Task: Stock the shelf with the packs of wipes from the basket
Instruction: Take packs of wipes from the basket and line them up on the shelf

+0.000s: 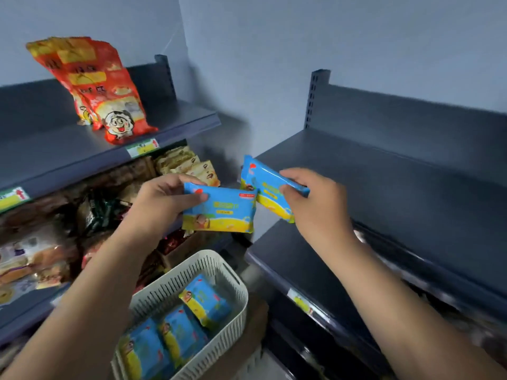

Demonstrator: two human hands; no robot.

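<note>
Grey wall (274,50) behind dark shelf (384,187). Above the basket (236,305), left hand (162,198) grips one wipes pack (219,212), right hand (315,198) pinches a second pack (263,182); three packs (181,333) lie inside it.

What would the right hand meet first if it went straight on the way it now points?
Probably the left end of the dark shelf, just beyond the pack of wipes that the right hand holds; depth is unclear, so this is a guess.
</note>
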